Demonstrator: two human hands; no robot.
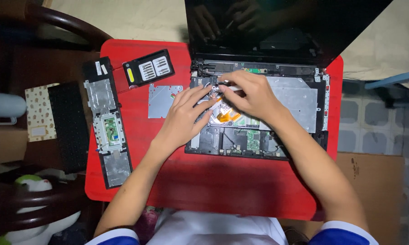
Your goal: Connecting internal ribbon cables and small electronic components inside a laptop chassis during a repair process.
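Dark laptop screen [277, 22] upright behind; black bit case [148, 68] left.

On a red table [213, 186], both hands work inside an opened laptop [259, 113]. The right hand [252, 93] pinches a small silvery tool [226, 83]; just beneath its fingers lies an orange ribbon cable [229, 117]. The left hand [184, 115] rests flat, fingertips beside that cable.

The red table [222, 190] looks like smooth, slightly glossy plastic. The laptop's screen [277, 22] is glossy black (it mirrors hands), and the cover plate [164, 100] is dull grey metal.
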